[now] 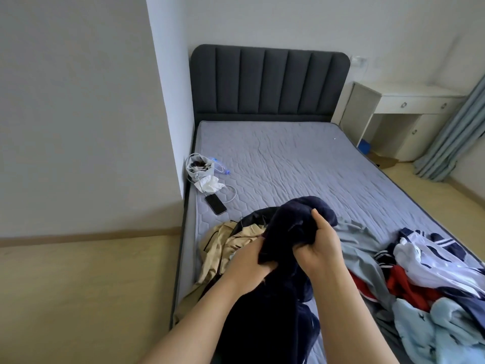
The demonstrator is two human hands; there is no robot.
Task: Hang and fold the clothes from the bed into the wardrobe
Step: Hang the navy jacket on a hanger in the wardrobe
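Note:
Both hands hold a dark navy fleece garment above the near end of the bed. My left hand grips its lower left part. My right hand grips a bunched fold at its right, thumb on top. The garment hangs down between my forearms. Beneath it lies a beige garment at the bed's left edge. A grey garment lies to the right, beside a heap with a white and navy piece, red cloth and a light blue piece. No wardrobe is in view.
A black phone with a white cable, crumpled tissue, a small grey pouch and a plastic bottle lie at the bed's left side by the wall. A white desk and a blue curtain stand at the right.

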